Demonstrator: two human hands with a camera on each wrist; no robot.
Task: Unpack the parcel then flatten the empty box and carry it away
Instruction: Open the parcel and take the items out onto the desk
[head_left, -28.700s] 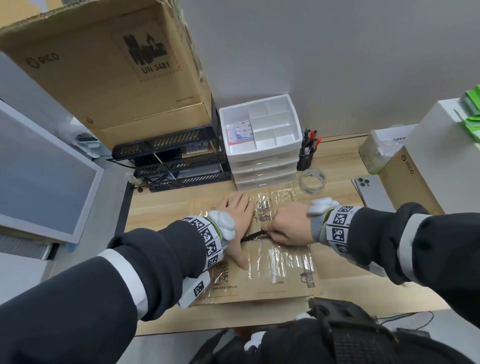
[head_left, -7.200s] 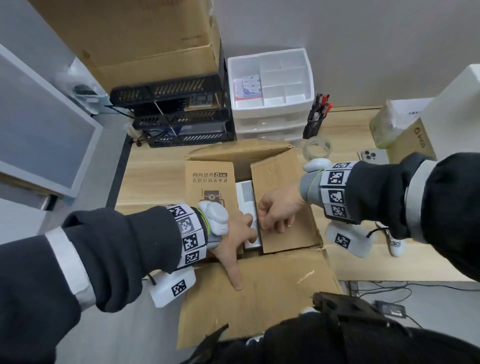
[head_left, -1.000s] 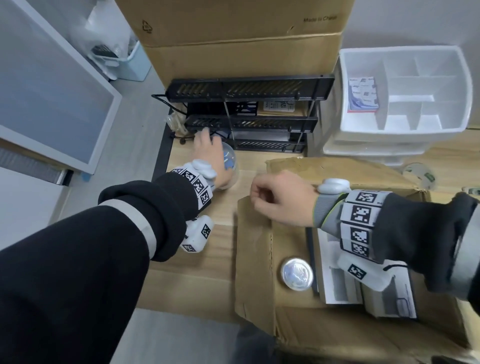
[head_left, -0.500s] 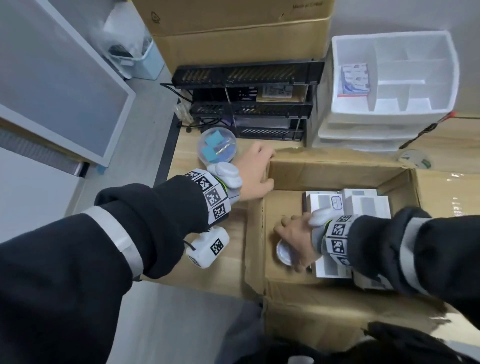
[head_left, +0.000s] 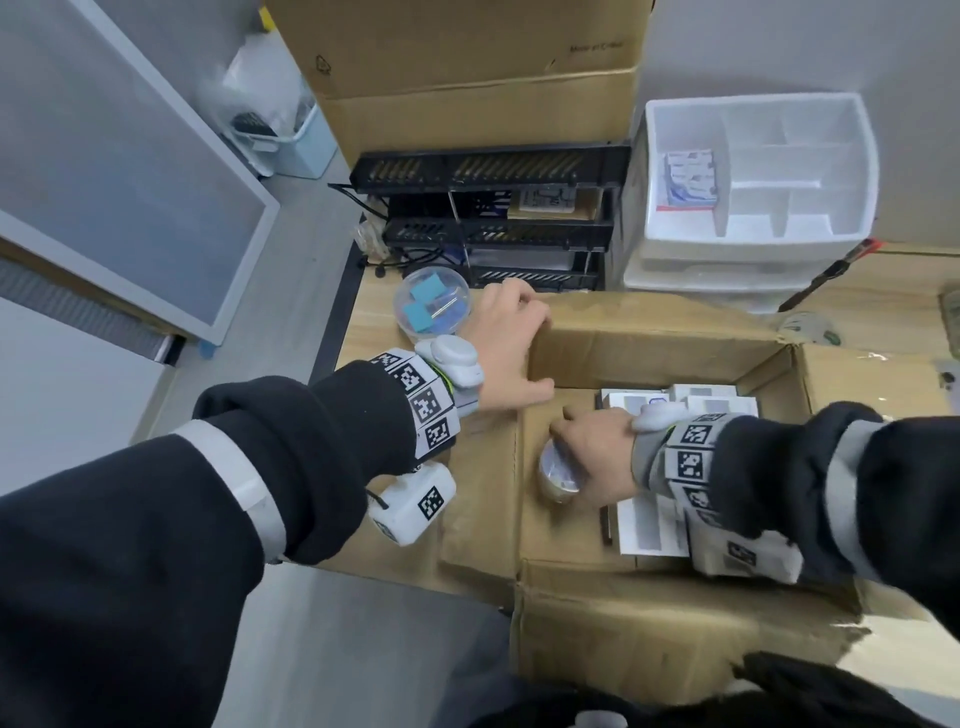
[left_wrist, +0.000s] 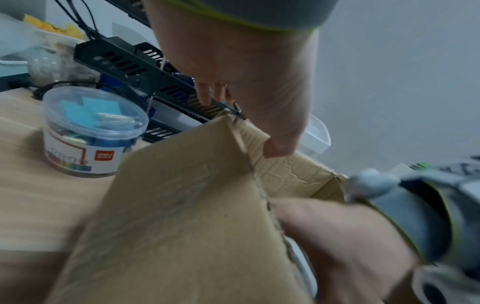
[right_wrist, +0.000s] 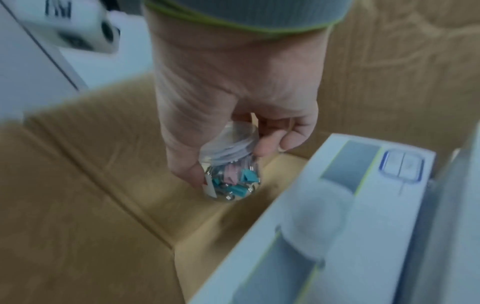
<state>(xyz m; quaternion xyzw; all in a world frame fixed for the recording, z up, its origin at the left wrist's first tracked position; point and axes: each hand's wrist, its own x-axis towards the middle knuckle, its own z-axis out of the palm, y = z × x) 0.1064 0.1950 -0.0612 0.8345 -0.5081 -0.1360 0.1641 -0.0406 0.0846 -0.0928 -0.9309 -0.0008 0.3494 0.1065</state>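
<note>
The open cardboard box (head_left: 649, 338) stands on the wooden desk with its flaps spread. My left hand (head_left: 514, 343) grips its far-left corner, thumb inside the wall and fingers over the outside; the left wrist view shows this hand (left_wrist: 246, 86) on the box corner (left_wrist: 241, 131). My right hand (head_left: 592, 447) reaches down inside the box and grips a small clear jar (head_left: 556, 473). In the right wrist view the jar (right_wrist: 233, 179) holds coloured clips, with thumb and fingers round its lid. Several white cartons (head_left: 644, 525) lie in the box to the right of the jar.
A clear tub of binder clips (head_left: 431, 306) stands on the desk just behind my left hand. Behind the box are a black tiered rack (head_left: 493, 208) under a large carton (head_left: 467, 78), and a white drawer organiser (head_left: 753, 171). The desk's left edge (head_left: 332, 343) is close.
My left hand left the tub on the desk and came back to the box's far-left corner. My right hand dropped from the flap into the box and took hold of the small jar.
</note>
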